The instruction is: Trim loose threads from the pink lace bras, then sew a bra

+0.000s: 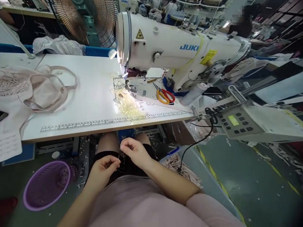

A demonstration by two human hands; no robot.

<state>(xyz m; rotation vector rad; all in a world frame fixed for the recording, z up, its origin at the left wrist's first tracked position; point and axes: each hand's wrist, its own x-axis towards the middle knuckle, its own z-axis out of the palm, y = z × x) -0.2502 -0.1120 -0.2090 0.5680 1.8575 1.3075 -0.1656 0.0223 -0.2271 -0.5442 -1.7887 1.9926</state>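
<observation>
Over my lap, in front of the table edge, my left hand (103, 171) is closed in a pinch. A thin, pale needle (119, 157) stands up from between its thumb and fingertip. My right hand (134, 152) is a little higher and to the right, apart from the left one. Its thumb and forefinger are pressed together; whatever they pinch is too small to make out. Beyond both hands, a white JUKI sewing machine (161, 41) stands on the table, its lamp lighting the area under the head.
Scissors (163, 95) with yellow and red handles lie by the machine bed. Pale garments (47, 91) cover the table's left side. A ruler strip (94, 123) runs along the front edge. Below are a purple basket (47, 186) and a bin of fabric (182, 170). A control box (251, 123) juts out right.
</observation>
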